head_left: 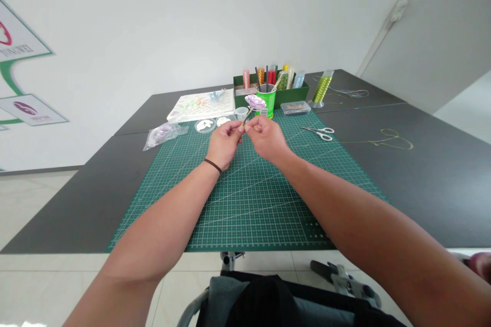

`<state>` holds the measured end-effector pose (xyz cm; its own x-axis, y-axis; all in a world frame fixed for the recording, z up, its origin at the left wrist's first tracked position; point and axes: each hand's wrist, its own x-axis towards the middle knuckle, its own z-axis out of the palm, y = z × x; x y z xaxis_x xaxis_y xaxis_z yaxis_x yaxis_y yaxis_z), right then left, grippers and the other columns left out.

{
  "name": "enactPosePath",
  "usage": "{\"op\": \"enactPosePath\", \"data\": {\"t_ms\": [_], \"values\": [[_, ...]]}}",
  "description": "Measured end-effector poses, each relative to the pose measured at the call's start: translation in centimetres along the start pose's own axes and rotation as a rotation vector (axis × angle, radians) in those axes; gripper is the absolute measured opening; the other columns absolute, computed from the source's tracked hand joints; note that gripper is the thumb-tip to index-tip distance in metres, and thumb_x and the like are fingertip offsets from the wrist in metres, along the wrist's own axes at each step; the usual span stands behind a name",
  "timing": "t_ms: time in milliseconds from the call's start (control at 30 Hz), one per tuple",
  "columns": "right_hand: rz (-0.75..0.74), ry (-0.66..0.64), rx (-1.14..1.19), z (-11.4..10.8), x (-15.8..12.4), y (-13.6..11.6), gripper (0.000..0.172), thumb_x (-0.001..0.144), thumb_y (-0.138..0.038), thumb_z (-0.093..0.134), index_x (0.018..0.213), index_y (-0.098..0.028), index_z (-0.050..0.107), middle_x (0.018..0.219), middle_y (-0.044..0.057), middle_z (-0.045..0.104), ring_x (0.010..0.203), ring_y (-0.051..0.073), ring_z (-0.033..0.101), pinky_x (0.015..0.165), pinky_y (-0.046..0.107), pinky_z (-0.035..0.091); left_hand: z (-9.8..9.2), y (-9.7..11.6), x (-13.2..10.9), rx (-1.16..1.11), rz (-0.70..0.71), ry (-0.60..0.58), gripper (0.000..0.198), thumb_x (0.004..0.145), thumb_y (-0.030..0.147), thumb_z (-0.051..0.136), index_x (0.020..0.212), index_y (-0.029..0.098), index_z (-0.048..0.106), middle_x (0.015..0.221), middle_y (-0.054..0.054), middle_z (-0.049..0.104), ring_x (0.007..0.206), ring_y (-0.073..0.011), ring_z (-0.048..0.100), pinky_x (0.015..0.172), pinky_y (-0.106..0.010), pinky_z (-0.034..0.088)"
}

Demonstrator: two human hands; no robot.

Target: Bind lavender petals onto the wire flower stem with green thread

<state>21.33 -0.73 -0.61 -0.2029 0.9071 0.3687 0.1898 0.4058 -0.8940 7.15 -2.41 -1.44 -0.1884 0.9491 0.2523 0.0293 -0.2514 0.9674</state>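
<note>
purple flower (pixel 255 102) above left hand (pixel 224 143) (fingertips tight round its stem (pixel 247 116)), right hand (pixel 267 138) beside, fingertips together

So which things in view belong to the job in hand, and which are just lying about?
Apparently in use:
pale purple flower, thin stem in the left hand, right hand beside it
green gridded cutting mat beneath

Apparently lying about:
white-handled metal scissors
crumpled clear plastic bag
tall yellow-green spool
bright green cylindrical tub

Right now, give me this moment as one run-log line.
left hand: holding purple flower by stem | right hand: beside left, near stem, grip unclear | scissors: on green mat, near right edge
</note>
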Motion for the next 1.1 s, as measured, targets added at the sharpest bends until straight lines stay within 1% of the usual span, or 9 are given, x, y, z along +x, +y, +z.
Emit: {"op": "enactPosePath", "data": {"t_ms": [167, 333, 467, 600, 733, 867, 933, 1033, 1100], "values": [[0.023, 0.001, 0.026, -0.1, 0.0, -0.2, 0.017, 0.096, -0.020, 0.060, 0.081, -0.024, 0.054, 0.057, -0.008, 0.041, 0.053, 0.012, 0.034, 0.055, 0.031, 0.027, 0.3, 0.4, -0.2, -0.062, -0.043, -0.009, 0.007, 0.090, 0.017, 0.077, 0.086, 0.018, 0.072, 0.063, 0.005, 0.056, 0.057, -0.0083, 0.046, 0.057, -0.023, 0.037], [0.001, 0.003, 0.047, 0.1, -0.1, -0.4, 0.018, 0.096, -0.019, 0.062, 0.081, -0.024, 0.054, 0.056, -0.009, 0.043, 0.052, 0.011, 0.035, 0.054, 0.031, 0.028, 0.5, 0.7, -0.4, -0.153, -0.076, -0.018, 0.022, 0.098, 0.011, 0.061, 0.078, 0.017, 0.069, 0.059, 0.004, 0.050, 0.054, -0.0088, 0.042, 0.053, -0.022, 0.031], [0.007, 0.019, 0.055, 0.2, 0.0, -0.2, 0.017, 0.096, -0.018, 0.062, 0.081, -0.023, 0.056, 0.057, -0.009, 0.044, 0.052, 0.011, 0.036, 0.054, 0.031, 0.028, 0.4, 0.6, -0.3, -0.097, -0.040, -0.030, 0.020, 0.098, 0.011, 0.065, 0.079, 0.017, 0.068, 0.057, 0.005, 0.049, 0.054, -0.0086, 0.043, 0.053, -0.023, 0.031], [0.034, 0.042, 0.043, 0.2, 0.1, -0.2, 0.017, 0.095, -0.020, 0.064, 0.081, -0.023, 0.056, 0.057, -0.009, 0.043, 0.053, 0.011, 0.036, 0.055, 0.030, 0.029, 0.4, 0.6, -0.4, -0.025, -0.025, -0.041, 0.013, 0.097, 0.014, 0.070, 0.084, 0.017, 0.069, 0.060, 0.005, 0.054, 0.055, -0.0084, 0.045, 0.054, -0.022, 0.033], [0.070, 0.049, 0.055, 0.1, 0.1, -0.7, 0.019, 0.095, -0.020, 0.064, 0.079, -0.024, 0.055, 0.055, -0.009, 0.041, 0.052, 0.011, 0.035, 0.054, 0.031, 0.028, 0.3, 0.8, -0.5, 0.067, -0.011, -0.034, 0.010, 0.098, 0.012, 0.067, 0.092, 0.017, 0.073, 0.062, 0.005, 0.057, 0.055, -0.0086, 0.047, 0.054, -0.022, 0.036], [0.089, 0.050, 0.060, 0.1, 0.0, -0.9, 0.020, 0.095, -0.018, 0.064, 0.078, -0.024, 0.055, 0.055, -0.009, 0.041, 0.051, 0.011, 0.034, 0.053, 0.031, 0.028, 0.2, 0.9, -0.6, 0.140, 0.041, -0.026, 0.012, 0.097, 0.011, 0.067, 0.091, 0.018, 0.074, 0.060, 0.005, 0.055, 0.060, -0.0107, 0.054, 0.060, -0.023, 0.043], [0.089, 0.054, 0.058, 0.1, 0.0, -0.8, 0.020, 0.094, -0.018, 0.064, 0.078, -0.024, 0.055, 0.055, -0.009, 0.042, 0.052, 0.011, 0.036, 0.054, 0.030, 0.029, 0.2, 0.9, -0.7, 0.167, 0.056, -0.034, 0.010, 0.098, 0.013, 0.068, 0.093, 0.019, 0.075, 0.061, 0.005, 0.057, 0.061, -0.0114, 0.057, 0.063, -0.024, 0.046], [0.100, 0.057, 0.034, 0.1, 0.0, -0.7, 0.019, 0.093, -0.017, 0.064, 0.078, -0.023, 0.055, 0.055, -0.008, 0.045, 0.052, 0.011, 0.038, 0.055, 0.030, 0.031, 0.2, 1.0, -0.9, 0.207, 0.058, -0.048, 0.007, 0.099, 0.018, 0.069, 0.099, 0.019, 0.075, 0.071, 0.002, 0.067, 0.057, -0.0105, 0.058, 0.061, -0.024, 0.047], [0.112, 0.058, 0.008, 0.1, 0.0, -0.9, 0.018, 0.093, -0.015, 0.063, 0.078, -0.023, 0.056, 0.055, -0.008, 0.047, 0.052, 0.011, 0.039, 0.056, 0.030, 0.031, 0.2, 0.9, -1.0, 0.237, 0.073, -0.030, 0.006, 0.098, 0.018, 0.070, 0.101, 0.018, 0.075, 0.081, 0.000, 0.072, 0.056, -0.0094, 0.058, 0.060, -0.024, 0.046]]}}
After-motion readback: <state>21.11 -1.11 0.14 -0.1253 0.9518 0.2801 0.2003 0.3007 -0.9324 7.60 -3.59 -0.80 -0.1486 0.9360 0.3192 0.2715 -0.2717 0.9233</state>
